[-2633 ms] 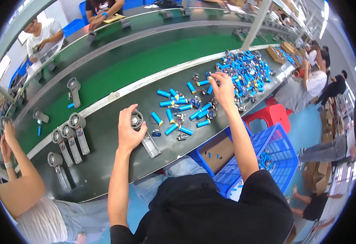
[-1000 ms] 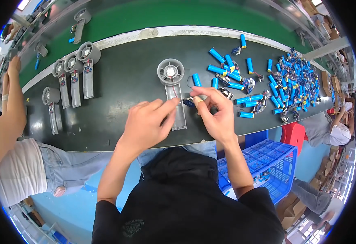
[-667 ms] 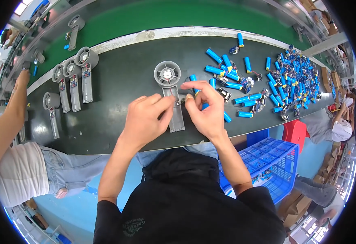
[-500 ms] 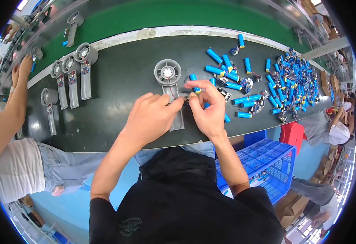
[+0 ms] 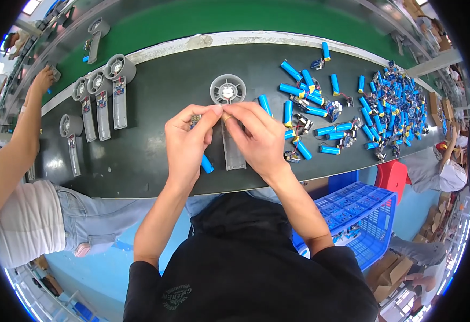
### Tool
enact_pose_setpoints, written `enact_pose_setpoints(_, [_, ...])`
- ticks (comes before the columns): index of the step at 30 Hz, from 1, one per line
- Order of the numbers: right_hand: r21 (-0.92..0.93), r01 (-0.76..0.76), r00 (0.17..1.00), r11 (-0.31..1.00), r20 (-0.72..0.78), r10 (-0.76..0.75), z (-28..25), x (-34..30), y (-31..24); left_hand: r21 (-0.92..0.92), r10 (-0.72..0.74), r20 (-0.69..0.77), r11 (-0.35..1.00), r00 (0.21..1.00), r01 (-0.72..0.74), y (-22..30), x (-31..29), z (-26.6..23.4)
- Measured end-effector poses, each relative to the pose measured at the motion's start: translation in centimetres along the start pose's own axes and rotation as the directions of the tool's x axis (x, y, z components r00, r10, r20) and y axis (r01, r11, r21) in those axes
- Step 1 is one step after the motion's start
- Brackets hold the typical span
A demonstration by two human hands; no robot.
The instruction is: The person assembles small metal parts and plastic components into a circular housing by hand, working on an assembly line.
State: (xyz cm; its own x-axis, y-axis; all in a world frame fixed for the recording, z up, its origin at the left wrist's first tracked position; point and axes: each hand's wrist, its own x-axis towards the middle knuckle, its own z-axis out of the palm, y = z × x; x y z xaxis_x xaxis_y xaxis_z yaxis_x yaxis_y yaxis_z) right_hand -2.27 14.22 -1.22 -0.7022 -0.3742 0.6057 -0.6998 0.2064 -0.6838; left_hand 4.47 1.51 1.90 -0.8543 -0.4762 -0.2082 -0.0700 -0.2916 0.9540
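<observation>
In front of me a grey fan housing (image 5: pixel 228 86) with a round fan and a long open handle (image 5: pixel 234 153) lies on the dark table. My left hand (image 5: pixel 184 142) and my right hand (image 5: pixel 259 134) meet over the top of this handle. Both pinch at thin wires there, fingertips touching; the wire ends are too small to make out. A small circuit board (image 5: pixel 195 119) shows behind the left fingers, and a blue battery cell (image 5: pixel 207 164) sticks out below that hand. Whether the left hand also grips these is hidden.
Several finished-looking fan housings (image 5: pixel 119 94) lie at the left, near another person's arm (image 5: pixel 17 139). Loose blue cells with boards (image 5: pixel 315 102) lie to the right, before a large heap (image 5: pixel 390 112). Below the table edge stand a blue crate (image 5: pixel 353 214) and a red stool (image 5: pixel 390 177).
My left hand has turned and now has a circuit board and blue cell beside it. Both hands' fingertips have come together just below the fan. The view has shifted slightly.
</observation>
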Motion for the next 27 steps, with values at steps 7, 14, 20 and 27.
enact_pose_setpoints(7, [0.008, -0.069, 0.997, 0.998, 0.034, 0.069, 0.0, -0.4, -0.3, 0.205, 0.269, 0.016, 0.942, 0.963, -0.267, -1.1, -1.4, -0.7])
enact_pose_setpoints(14, [0.044, -0.135, 0.99, 0.99, 0.053, 0.133, -0.1, -0.7, -0.3, 0.418, 0.394, 0.146, 0.807, 0.907, -0.418, -2.8, -1.4, -1.8])
enact_pose_setpoints(20, [0.18, -0.209, 0.976, 0.961, 0.097, 0.194, -0.3, -0.6, -0.4, 0.486, 0.496, 0.154, 0.715, 0.855, -0.502, -3.0, -1.3, -1.7])
enact_pose_setpoints(27, [0.201, -0.237, 0.968, 0.95, 0.135, 0.213, -0.5, -0.5, -0.5, 0.472, 0.526, 0.153, 0.704, 0.836, -0.53, -3.9, -1.2, -1.7])
